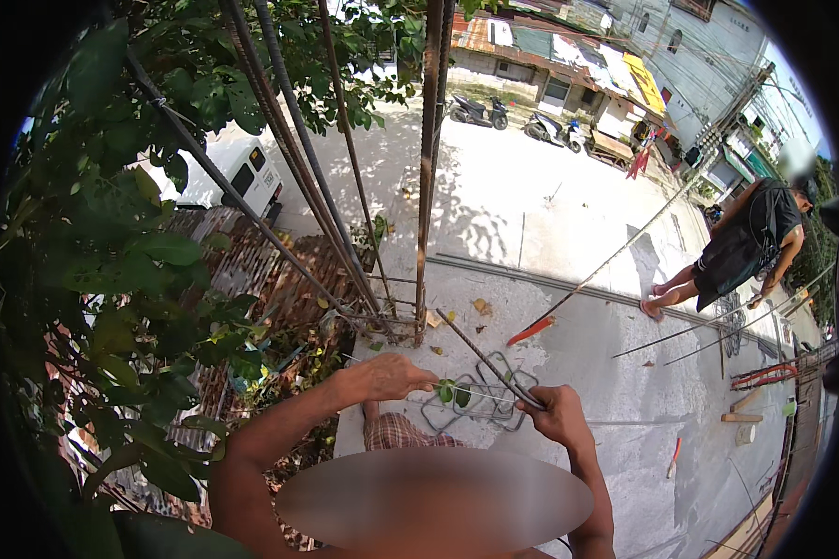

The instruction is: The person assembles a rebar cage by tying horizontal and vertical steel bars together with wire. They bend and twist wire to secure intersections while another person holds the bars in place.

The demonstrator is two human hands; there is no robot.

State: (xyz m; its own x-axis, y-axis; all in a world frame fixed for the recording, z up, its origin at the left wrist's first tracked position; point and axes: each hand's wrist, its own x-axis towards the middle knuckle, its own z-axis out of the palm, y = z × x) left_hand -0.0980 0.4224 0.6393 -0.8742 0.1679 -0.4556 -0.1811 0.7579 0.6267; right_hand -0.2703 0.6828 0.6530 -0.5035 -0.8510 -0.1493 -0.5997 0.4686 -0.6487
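Note:
My right hand [561, 416] is closed around the lower end of a short ribbed steel bar [488, 360], which slants up and away to the left. A thin, light-coloured wire [480, 394] runs between my two hands. Its left end is pinched in the closed fingers of my left hand [391, 375]. How the wire meets the bar at my right hand is too small to tell. Below the wire, bent steel stirrups [432, 421] lie on the concrete slab [569, 373]. Green leaves [454, 393] show beside them.
Tall upright rebars [429, 186] rise just ahead, with slanting rebars [294, 140] and leafy branches [149, 279] to the left. A red-orange tool or tube [531, 331] lies on the slab. Another person [750, 238] stands at the right near long rods [671, 333] and wood pieces [742, 418].

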